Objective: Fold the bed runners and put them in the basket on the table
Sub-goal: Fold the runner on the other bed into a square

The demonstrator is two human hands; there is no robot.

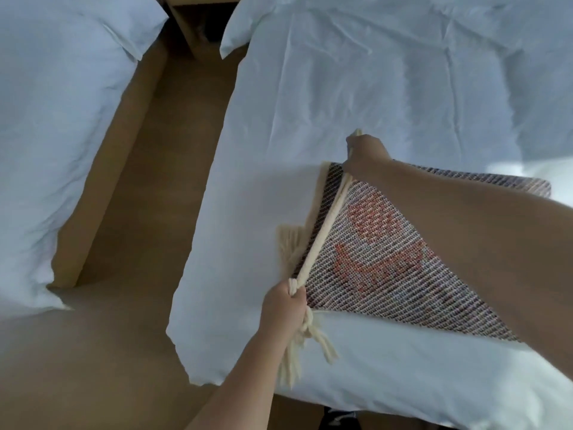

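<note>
Head: bed runner (pixel 372 243) edge stretches between left hand (pixel 283 308), right hand (pixel 366 153).

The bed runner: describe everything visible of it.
The bed runner is a woven cloth, dark and white in diagonal ribs with an orange-red motif, edged by a cream band with cream tassels. It lies on the white bed, its near part raised. The left hand grips the band's lower end by the tassels, the right hand its upper end, so the band runs straight between them. The right forearm crosses above it.
</note>
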